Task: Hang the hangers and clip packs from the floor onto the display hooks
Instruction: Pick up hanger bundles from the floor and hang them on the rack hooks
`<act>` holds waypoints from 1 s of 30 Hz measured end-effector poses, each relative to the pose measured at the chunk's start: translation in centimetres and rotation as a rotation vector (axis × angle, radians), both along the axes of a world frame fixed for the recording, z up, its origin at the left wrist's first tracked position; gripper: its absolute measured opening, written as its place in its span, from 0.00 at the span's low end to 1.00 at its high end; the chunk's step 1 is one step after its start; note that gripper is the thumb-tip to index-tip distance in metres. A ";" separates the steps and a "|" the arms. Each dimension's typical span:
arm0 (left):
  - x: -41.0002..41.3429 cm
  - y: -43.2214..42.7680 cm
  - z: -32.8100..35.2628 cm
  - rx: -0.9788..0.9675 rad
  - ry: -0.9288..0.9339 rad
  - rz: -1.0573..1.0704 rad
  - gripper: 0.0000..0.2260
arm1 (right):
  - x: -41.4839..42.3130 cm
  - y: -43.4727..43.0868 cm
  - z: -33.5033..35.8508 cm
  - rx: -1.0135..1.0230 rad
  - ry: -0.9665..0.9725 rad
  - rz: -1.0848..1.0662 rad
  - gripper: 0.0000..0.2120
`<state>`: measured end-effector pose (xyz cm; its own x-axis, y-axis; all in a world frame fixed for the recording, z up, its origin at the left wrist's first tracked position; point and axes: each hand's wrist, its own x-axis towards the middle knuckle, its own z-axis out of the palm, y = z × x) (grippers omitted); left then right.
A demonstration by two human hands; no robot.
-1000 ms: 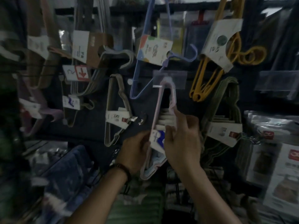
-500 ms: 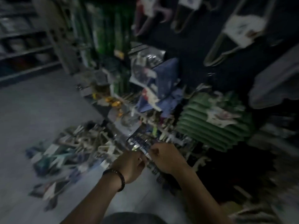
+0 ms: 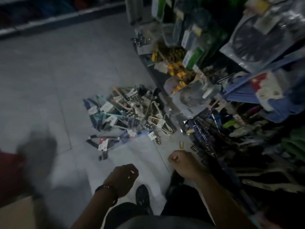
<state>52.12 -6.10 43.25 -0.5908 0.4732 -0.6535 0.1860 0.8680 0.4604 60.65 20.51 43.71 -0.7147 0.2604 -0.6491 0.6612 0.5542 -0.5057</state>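
Hangers and clip packs lie heaped on the floor beside the display, so plenty looks left to hang, while left hand and right hand hover loosely curled, empty.

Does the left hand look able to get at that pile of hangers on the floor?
Probably yes. The left hand holds nothing, and only bare floor lies between it and the pile of hangers. It is short of the pile, so the person would likely need to bend forward.
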 end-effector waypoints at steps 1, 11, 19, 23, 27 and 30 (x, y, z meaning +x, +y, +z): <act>-1.2 0.1 -0.7 -0.004 -0.023 0.017 0.07 | -1.5 0.4 -0.9 -0.001 -0.002 0.000 0.12; -17.6 8.2 -15.7 -0.066 -0.090 0.133 0.05 | -20.8 8.9 -20.5 0.026 -0.165 0.024 0.12; -28.9 17.9 -41.6 -0.124 -0.132 -0.048 0.16 | -30.8 16.4 -47.7 0.119 -0.381 0.122 0.18; -33.7 21.8 -54.1 -0.140 -0.062 -0.074 0.19 | -33.4 18.0 -59.7 0.325 -0.320 0.103 0.33; -36.5 23.3 -64.1 -0.085 -0.031 -0.033 0.23 | -34.0 18.9 -69.5 0.528 -0.256 0.079 0.48; -36.5 23.0 -69.5 -0.077 -0.042 -0.040 0.25 | -33.4 19.2 -75.0 0.522 -0.289 0.029 0.61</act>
